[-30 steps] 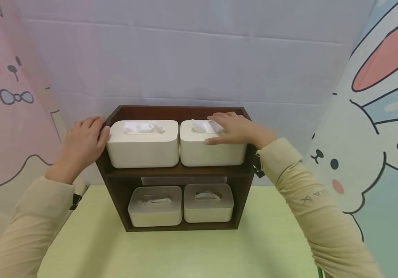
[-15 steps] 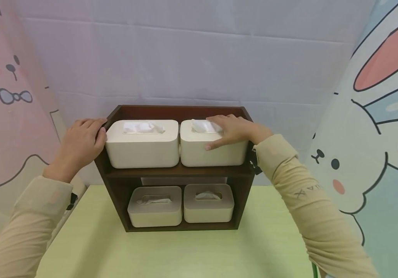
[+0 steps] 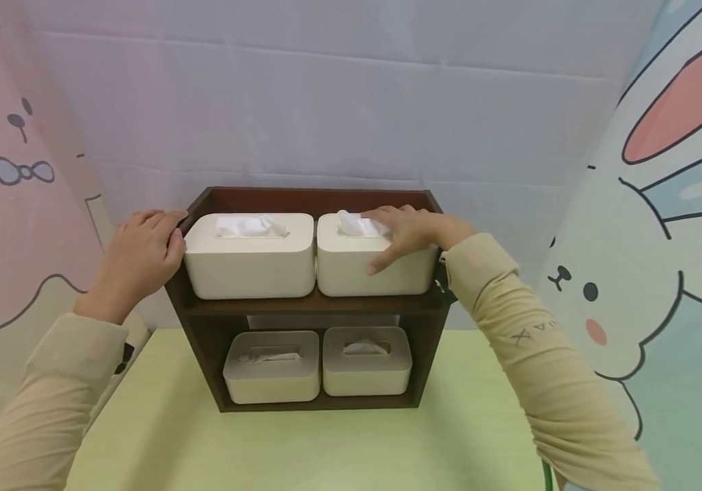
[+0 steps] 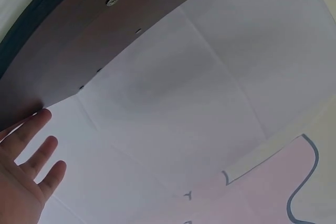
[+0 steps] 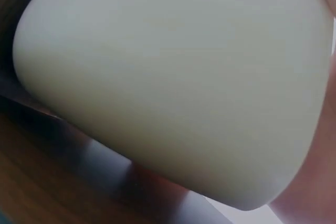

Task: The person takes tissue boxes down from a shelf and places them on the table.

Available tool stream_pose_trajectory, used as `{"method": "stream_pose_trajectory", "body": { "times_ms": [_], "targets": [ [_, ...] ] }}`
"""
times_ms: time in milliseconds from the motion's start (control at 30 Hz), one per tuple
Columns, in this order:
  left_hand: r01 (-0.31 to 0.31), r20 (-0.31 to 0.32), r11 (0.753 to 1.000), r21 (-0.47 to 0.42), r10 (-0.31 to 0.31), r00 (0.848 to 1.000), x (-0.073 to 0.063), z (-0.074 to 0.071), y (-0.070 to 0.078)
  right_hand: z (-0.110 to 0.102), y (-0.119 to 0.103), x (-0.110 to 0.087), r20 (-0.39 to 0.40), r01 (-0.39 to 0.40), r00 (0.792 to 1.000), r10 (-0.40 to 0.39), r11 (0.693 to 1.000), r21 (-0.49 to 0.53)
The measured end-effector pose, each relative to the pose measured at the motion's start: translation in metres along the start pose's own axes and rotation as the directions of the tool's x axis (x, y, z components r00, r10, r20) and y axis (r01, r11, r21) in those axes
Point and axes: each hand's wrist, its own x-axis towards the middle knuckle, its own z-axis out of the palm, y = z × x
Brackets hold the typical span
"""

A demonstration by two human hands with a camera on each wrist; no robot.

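Note:
A dark brown two-tier wooden shelf (image 3: 311,307) holds white tissue boxes. My right hand (image 3: 412,232) spans the upper right tissue box (image 3: 351,273), fingers over its lid and thumb bent down its front face. In the right wrist view that tissue box (image 5: 168,77) fills most of the picture, with a blurred part of the hand at the right edge. My left hand (image 3: 139,256) touches the shelf's upper left side. Its fingers (image 4: 37,124) look spread in the left wrist view, one touching the brown panel (image 4: 84,35). Beside the left hand sits the upper left tissue box (image 3: 249,273).
On the lower tier stand two more tissue boxes, a left one (image 3: 271,382) and a right one (image 3: 366,378). The shelf rests on a pale yellow-green tabletop (image 3: 326,450). Pale cloth (image 3: 351,102) hangs behind, with cartoon-printed cloths (image 3: 596,273) at both sides.
My right thumb has slid down the front of the upper right tissue box, and the right forearm has shifted slightly left. The left hand stays at the shelf's side; the boxes look unmoved.

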Motion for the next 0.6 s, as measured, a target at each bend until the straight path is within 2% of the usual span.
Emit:
{"method": "stream_pose_trajectory", "body": {
  "times_ms": [400, 600],
  "targets": [
    [-0.01, -0.051, 1.0, -0.018, 0.009, 0.999, 0.0012, 0.0046, 0.0001, -0.0003, 0.0033, 0.0012, -0.052, 0.039, 0.998, -0.043, 0.997, -0.064],
    [-0.005, -0.05, 1.0, -0.025, 0.003, 0.999, 0.0013, 0.0067, -0.0024, 0.0026, 0.0053, 0.0026, -0.081, 0.053, 0.995, -0.058, 0.996, -0.071]
  ]
}}
